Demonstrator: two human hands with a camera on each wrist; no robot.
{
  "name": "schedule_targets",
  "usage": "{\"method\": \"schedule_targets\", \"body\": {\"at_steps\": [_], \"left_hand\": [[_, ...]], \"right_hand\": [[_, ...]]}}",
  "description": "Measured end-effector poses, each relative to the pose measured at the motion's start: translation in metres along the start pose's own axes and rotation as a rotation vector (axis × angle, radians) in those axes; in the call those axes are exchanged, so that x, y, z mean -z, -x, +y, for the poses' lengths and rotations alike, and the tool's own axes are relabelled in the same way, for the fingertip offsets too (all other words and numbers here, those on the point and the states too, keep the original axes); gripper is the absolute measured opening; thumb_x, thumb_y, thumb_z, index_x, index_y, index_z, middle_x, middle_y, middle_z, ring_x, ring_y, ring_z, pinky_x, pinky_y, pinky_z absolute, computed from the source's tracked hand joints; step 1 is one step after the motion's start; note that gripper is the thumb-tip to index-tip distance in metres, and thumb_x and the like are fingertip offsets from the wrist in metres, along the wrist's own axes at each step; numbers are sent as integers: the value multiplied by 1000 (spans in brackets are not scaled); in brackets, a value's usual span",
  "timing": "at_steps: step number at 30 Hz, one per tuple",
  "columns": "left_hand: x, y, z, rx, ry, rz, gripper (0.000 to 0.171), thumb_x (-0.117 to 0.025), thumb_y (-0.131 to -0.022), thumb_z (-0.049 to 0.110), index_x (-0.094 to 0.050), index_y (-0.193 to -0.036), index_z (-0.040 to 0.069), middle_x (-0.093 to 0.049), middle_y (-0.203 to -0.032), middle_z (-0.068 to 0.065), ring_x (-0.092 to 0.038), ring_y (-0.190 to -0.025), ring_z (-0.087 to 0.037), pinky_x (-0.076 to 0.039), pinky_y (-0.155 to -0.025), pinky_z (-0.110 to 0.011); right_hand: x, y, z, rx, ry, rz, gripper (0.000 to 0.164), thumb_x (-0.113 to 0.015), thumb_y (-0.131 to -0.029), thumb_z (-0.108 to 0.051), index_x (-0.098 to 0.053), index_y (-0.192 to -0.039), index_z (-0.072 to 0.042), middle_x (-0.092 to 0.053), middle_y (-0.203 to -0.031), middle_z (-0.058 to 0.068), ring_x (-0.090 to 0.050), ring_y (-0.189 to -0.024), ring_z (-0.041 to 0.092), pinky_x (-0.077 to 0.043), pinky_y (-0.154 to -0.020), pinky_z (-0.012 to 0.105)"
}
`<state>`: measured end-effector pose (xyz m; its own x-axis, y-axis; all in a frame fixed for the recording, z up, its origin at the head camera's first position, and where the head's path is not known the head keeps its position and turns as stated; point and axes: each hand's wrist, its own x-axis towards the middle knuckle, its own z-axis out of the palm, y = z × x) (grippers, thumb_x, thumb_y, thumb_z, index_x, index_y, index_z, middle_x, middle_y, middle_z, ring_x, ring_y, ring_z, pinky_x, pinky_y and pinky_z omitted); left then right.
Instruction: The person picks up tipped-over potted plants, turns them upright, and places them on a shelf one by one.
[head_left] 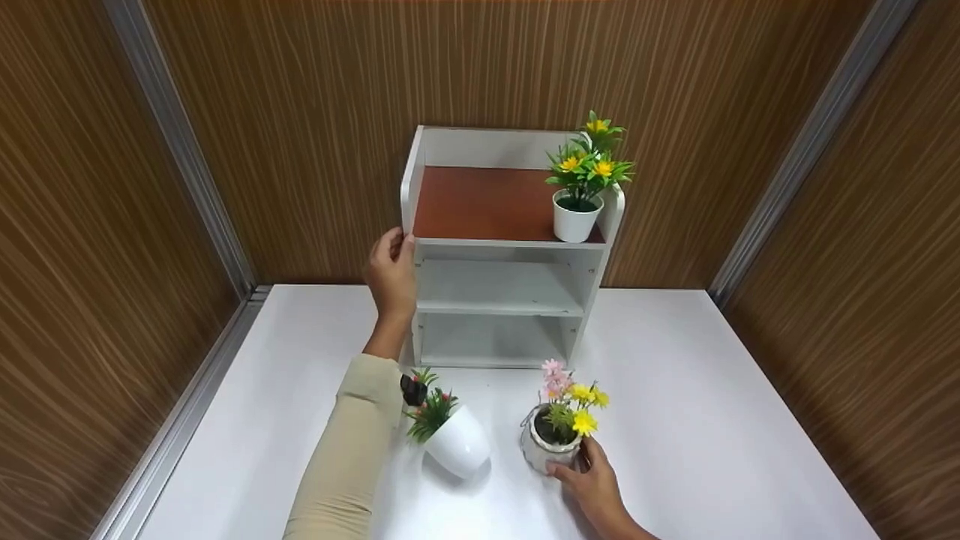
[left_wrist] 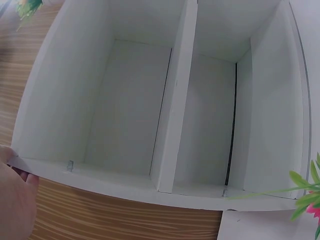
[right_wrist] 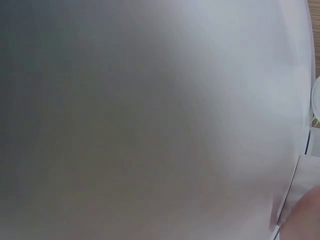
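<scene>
A small white shelf unit (head_left: 499, 309) with a reddish-brown top board stands against the back wall. My left hand (head_left: 393, 270) grips the front edge of its left side panel, just below the top board; the left wrist view shows the same hand (left_wrist: 18, 200) at the panel's edge. Lower right, my right hand (head_left: 596, 484) holds a whitish flower pot (head_left: 541, 452) with pink and yellow flowers, thumb in front and fingers at its right side. In the right wrist view, a blurred pale surface fills most of the picture, and part of the hand (right_wrist: 304, 217) shows at the lower right.
On the shelf's top right stands a white pot (head_left: 575, 223) with yellow flowers. A rounded white pot (head_left: 461, 444) with a red-flecked green plant leans left on the white table (head_left: 675, 420), beside my left forearm. Wood-grain walls (head_left: 315, 150) enclose the table's back and sides.
</scene>
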<state>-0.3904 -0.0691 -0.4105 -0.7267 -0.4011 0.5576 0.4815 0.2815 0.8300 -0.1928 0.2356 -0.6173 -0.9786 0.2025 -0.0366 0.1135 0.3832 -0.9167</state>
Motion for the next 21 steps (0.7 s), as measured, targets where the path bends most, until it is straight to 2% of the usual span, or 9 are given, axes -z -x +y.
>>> {"method": "schedule_targets", "body": {"at_steps": [4,15,21], "left_hand": [[0,0,0,3,-8,4,33,-62,-102,23,-65,-128,3,-68,-118,-10,-65,-108,-18,-56,-92,-30],[0,0,0,0,-20,6,35,-62,-102,24,-66,-129,2,-67,-113,-11,-64,-101,-18,-56,-86,-31],[-1,-1,0,-2,-22,14,35,-63,-102,23,-66,-128,1,-67,-112,-12,-64,-100,-18,-55,-85,-31]], "right_hand": [[0,-2,-1,-25,-6,-7,101,-88,-78,-30,-31,-152,7,-29,-158,31,-27,-148,46,-26,-121,52],[-3,-6,3,-9,-106,-59,103,-88,-78,-23,-26,-155,4,-25,-162,28,-21,-151,43,-20,-123,50],[-4,-7,2,-16,-125,-61,103,-89,-77,-21,-26,-154,5,-25,-162,28,-20,-151,43,-20,-124,50]]}}
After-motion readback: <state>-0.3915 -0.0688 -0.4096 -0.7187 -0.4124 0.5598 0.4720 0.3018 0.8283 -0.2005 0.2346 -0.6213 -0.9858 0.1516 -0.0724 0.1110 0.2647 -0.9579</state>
